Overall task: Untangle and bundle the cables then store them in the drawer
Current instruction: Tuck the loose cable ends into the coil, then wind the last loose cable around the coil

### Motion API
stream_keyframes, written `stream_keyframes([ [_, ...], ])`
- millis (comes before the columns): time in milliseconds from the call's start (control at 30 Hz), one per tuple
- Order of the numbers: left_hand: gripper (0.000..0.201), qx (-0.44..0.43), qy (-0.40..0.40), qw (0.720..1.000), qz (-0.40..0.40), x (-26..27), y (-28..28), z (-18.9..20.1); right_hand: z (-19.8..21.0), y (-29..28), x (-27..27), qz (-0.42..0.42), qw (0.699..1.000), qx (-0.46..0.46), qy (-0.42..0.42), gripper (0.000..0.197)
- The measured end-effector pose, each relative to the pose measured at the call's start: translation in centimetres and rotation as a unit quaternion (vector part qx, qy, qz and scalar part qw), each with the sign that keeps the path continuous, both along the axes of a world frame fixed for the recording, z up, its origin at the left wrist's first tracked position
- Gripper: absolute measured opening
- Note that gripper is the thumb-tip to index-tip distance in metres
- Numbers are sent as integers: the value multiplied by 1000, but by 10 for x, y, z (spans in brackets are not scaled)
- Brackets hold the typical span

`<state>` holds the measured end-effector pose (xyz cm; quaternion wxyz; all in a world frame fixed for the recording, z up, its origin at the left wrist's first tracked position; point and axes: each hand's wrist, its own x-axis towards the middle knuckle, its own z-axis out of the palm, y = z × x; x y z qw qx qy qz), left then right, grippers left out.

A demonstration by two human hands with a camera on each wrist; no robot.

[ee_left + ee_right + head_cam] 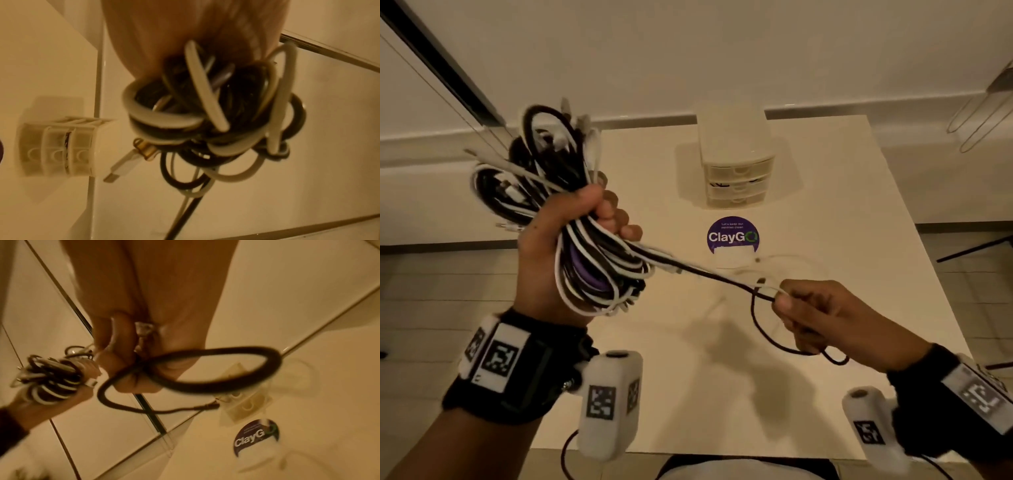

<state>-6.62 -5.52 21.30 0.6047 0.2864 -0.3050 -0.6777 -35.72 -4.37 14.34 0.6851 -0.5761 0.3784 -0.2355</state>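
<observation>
**Black lead drawn out of the bundle**

The cables (pixel 571 219) are held up over the worktop's (pixel 825 394) left side, a thick clump of black, white and purple loops gripped in the left hand (pixel 558 246), fingers curled tight round its middle. From that clump a black lead (pixel 709 274) is stretched taut to the right hand (pixel 822 315), where it is pinched between thumb and fingertips, its free end hanging in a loop below. A thin white strand seems to be caught in the same pinch; blur leaves that uncertain.

The untangling step is judged to be in hand, with bundling and storing not yet reached. Next, the black lead probably has to be worked free of the clump or wound round it, with the clump kept firmly clamped so no loops spill.

The drawer unit (pixel 736 164) stands at the far side, its three drawers seemingly closed. A round sticker (pixel 732 234) lies before it, partly covered by a white adapter (pixel 732 257). Bare worktop is left below the hands; its edges lie close on the left and near sides.
</observation>
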Motion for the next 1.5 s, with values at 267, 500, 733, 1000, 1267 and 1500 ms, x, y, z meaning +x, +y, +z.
stream_keyframes([
  [267,38,198,-17,962,-188,-2,6,-12,2,-26,-10,60,886,-368,276,37],
  [500,22,211,-104,949,-209,-37,21,-38,46,-36,27,115,785,-523,311,37],
  [733,19,162,-186,967,-63,-45,22,-48,66,-31,47,113,850,-423,295,41],
  [1000,54,96,-175,976,-83,-59,34,-43,86,-33,55,62,916,-233,321,40],
  [1267,48,38,-329,943,-24,-72,43,-23,87,-23,62,58,872,-266,406,25],
  [1500,40,77,-433,898,-31,-61,37,-33,80,-17,60,101,878,-264,387,37],
])
